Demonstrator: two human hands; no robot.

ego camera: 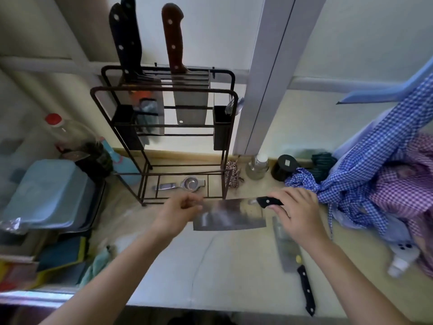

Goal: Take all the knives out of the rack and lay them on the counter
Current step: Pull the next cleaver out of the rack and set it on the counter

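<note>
While unlabelled, cleaver (229, 215) in right hand (296, 211)

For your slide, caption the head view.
Right hand holds a cleaver over the counter; three knives remain in the rack.

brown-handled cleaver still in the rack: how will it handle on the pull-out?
The brown-handled cleaver probably feels blade-heavy: its wide steel blade hangs below the dark metal rack. It's rigid and likely lifts straight up. The smooth, rounded handle may be slippery.
</note>
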